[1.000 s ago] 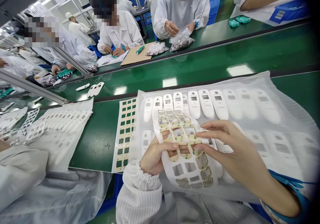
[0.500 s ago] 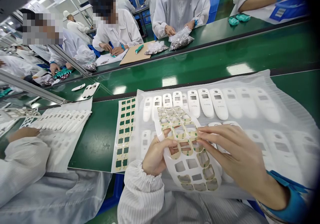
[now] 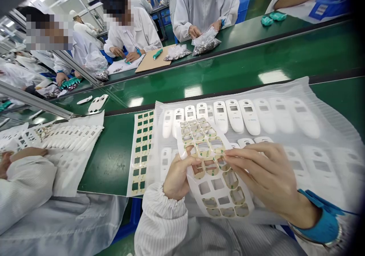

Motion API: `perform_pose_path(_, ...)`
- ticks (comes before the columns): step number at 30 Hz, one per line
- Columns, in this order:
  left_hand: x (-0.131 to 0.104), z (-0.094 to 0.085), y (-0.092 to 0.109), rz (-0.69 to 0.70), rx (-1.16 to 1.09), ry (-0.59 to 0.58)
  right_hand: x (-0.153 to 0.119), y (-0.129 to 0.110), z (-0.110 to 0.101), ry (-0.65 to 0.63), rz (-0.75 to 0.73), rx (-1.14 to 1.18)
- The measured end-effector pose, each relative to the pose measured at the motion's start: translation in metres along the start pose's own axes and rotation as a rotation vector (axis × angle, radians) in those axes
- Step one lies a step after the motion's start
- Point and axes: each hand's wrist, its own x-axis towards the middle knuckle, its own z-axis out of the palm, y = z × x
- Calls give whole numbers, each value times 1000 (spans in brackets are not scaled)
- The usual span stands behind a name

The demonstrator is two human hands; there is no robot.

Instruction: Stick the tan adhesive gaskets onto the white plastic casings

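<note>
My left hand (image 3: 178,176) grips a sheet of adhesive stickers (image 3: 211,183) by its left edge, thumb on top and fingers behind. The sheet is white backing with rows of beige, square-holed stickers; a few spots near its lower middle are bare. At its right edge, my right hand (image 3: 265,176) pinches the rim of one sticker, which still lies against the sheet. Below the sheet, white plastic housings (image 3: 235,115) with small windows lie in rows on a translucent foam sheet (image 3: 182,104). Part of those rows is hidden by my hands and the sticker sheet.
A second sticker sheet (image 3: 138,153) lies left of the foam. Further left, a co-worker's hand (image 3: 28,153) is beside another row of housings (image 3: 76,136). Beyond the green conveyor (image 3: 228,73), co-workers handle bags of small parts (image 3: 207,43).
My right hand has shifted slightly left and down at the wrist, its fingertips staying at the same sticker. At the far left, the co-worker's other hand and a sticker sheet have come into view.
</note>
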Motion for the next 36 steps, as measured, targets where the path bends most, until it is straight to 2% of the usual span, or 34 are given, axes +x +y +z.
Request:
perform_pose_path(5,-2,0,3,33,95,-13,2,1,1,-68,35,166)
perform_pose_path(10,-5,2,-1,107,241,-71,-7,6,3,-92,12,108)
perform_pose_path(16,3,10,-17,209,314,71,-12,2,8,-78,48,151)
perform_pose_path(20,9,1,-12,196,398,110,-9,-8,-1,-55,107,348)
perform_pose_path(22,11,-8,-4,175,495,99,-6,-10,-12,-65,186,528)
perform_pose_path(24,13,-18,4,159,608,69,-3,-6,-24,-122,325,678)
perform_pose_path(27,20,-31,13,170,772,84,4,13,-37,-324,675,784)
perform_pose_path(30,28,-41,13,342,882,312,10,38,-36,-519,961,779)
perform_pose_path(33,29,-48,8,533,1014,539,12,55,-27,-640,1099,769)
perform_pose_path(36,17,-46,2,682,1310,669,10,60,-20,-695,1188,764)
